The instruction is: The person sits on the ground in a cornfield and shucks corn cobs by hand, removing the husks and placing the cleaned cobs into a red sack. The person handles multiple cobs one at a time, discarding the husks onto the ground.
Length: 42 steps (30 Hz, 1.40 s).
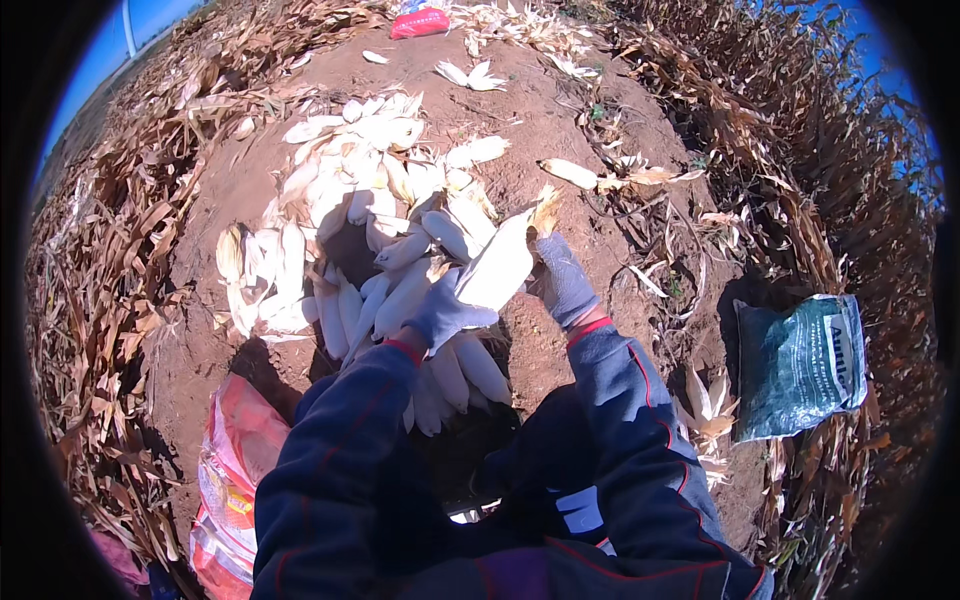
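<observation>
A large ear of corn in pale husk (498,259), with a tuft of dry silk at its upper end, slants between my hands above a heap of corn. My left hand (448,309), in a light work glove, supports its lower end, thumb spread beneath it. Along its right side, near the silk, is my right hand (564,279), gloved as well; its fingertips are partly hidden, so its grip cannot be made out. Below my left wrist several husked-over ears (457,371) lie side by side. The heap of pale ears (367,172) spreads forward and left, bright in the sun.
A red-and-white sack (232,480) lies at left, a green printed bag (799,367) at right. One loose ear (568,173) rests on bare soil (540,112). Dry corn stalks (120,300) line the left side, more stalks (757,127) the right. Farther ahead sits a red bag (420,23).
</observation>
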Each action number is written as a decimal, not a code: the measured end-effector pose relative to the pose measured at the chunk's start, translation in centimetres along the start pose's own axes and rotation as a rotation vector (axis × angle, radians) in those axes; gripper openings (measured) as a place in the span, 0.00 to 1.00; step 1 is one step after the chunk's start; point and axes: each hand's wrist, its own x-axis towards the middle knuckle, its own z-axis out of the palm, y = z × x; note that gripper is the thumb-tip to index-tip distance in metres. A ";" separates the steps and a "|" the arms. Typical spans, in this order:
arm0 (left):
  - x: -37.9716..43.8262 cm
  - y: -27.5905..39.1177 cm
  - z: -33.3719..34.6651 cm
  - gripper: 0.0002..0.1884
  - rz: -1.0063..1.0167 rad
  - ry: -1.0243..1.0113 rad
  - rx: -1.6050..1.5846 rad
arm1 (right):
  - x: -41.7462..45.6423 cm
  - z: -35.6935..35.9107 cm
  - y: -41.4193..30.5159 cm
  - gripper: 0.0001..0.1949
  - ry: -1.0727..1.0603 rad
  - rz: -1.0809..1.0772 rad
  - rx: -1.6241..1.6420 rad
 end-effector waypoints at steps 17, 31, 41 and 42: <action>1.2 -2.7 -0.7 0.32 0.303 0.568 1.053 | 2.5 -0.6 1.7 0.10 0.221 -0.042 0.060; 1.6 -1.5 1.3 0.28 0.385 0.658 1.209 | 3.9 -1.1 2.5 0.02 0.564 -0.218 -0.169; 2.8 -3.3 2.0 0.40 0.228 0.468 0.776 | 5.0 -1.1 3.5 0.02 0.618 -0.360 -0.007; 2.8 -3.4 2.0 0.39 0.176 0.436 0.761 | 5.0 -1.1 3.7 0.03 0.641 -0.359 -0.102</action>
